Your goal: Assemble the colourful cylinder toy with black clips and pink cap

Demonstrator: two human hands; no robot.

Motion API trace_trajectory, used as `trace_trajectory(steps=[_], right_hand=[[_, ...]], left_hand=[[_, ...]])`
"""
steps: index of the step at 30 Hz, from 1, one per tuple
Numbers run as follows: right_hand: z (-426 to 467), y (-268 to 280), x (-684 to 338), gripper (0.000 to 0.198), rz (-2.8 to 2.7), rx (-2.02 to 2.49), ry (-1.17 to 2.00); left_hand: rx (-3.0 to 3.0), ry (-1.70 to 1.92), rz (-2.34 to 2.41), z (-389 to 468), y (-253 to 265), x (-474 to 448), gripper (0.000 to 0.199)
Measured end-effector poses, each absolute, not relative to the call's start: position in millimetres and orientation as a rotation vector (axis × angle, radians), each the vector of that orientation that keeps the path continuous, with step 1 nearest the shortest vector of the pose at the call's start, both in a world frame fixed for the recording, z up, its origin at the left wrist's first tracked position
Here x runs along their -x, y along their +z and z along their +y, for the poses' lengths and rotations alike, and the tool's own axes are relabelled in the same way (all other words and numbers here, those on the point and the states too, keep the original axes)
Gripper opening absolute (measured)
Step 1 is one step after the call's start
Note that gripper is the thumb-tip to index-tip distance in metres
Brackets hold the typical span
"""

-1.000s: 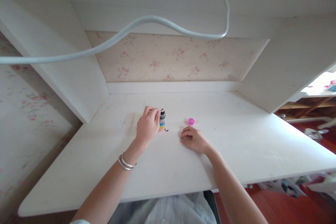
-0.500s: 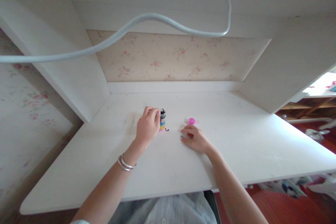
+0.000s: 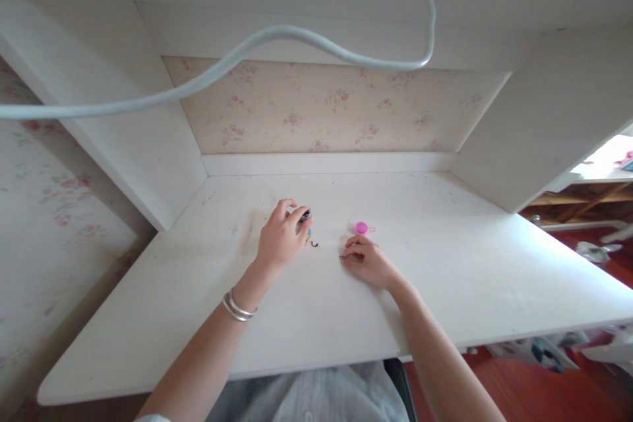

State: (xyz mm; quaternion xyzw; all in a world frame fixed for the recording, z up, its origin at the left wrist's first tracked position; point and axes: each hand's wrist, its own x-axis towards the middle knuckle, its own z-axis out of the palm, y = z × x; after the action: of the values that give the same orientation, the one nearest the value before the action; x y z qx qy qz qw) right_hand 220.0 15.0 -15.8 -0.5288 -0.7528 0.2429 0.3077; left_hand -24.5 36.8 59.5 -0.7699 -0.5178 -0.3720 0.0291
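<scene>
Change: the small jar (image 3: 305,224) has been tilted toward the right since half a second ago, when it stood upright; the left hand's fingers are now laid over its top, and the right hand's fingertips have been drawn in a little over the dark piece beneath them.
Bracelets (image 3: 237,307): two silver bangles are worn on the left wrist, above the near part of the tabletop (image 3: 148,316).
Left hand (image 3: 281,239): its grip is closed around the small jar, thumb and fingers wrapped over the dark top, so that only a strip of yellow and blue label is seen.
Small jar: held at the middle of the tabletop, leaning; whether its base touches the surface cannot be told.
Handling of the jar: judged light and rigid, with a smooth side that may slip; best taken around the body below the rim.
Loose hook (image 3: 313,244): a tiny dark curved piece lies just right of the jar, apart from both hands.
Right hand (image 3: 366,261): fingertips are pressed together on a tiny dark piece (image 3: 341,257) against the tabletop.
Handling of the piece: judged thin, very light, easily lost; a fingertip pinch is called for.
Pink cap (image 3: 361,228): lies just beyond the right hand, untouched.
</scene>
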Motion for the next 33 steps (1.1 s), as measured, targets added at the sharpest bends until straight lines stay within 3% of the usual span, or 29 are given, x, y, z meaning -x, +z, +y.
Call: trace_trajectory(steps=[10,19,28,33], right_hand=[[16,-20,-221,0.009,-1.99,1.377,0.636],[13,-12,-214,0.014,-2.014,1.274,0.602],[9,-9,-210,0.013,-2.024,1.277,0.589],[9,-10,-209,0.015,-2.002,1.281,0.593]], left_hand=[[2.368,-1.046,-1.619,34,60,23,0.026],[2.463,-1.293,-1.722,40,59,23,0.035],[2.495,-1.642,-1.783,53,59,21,0.018],[2.453,-1.765,-1.972,57,58,19,0.018]])
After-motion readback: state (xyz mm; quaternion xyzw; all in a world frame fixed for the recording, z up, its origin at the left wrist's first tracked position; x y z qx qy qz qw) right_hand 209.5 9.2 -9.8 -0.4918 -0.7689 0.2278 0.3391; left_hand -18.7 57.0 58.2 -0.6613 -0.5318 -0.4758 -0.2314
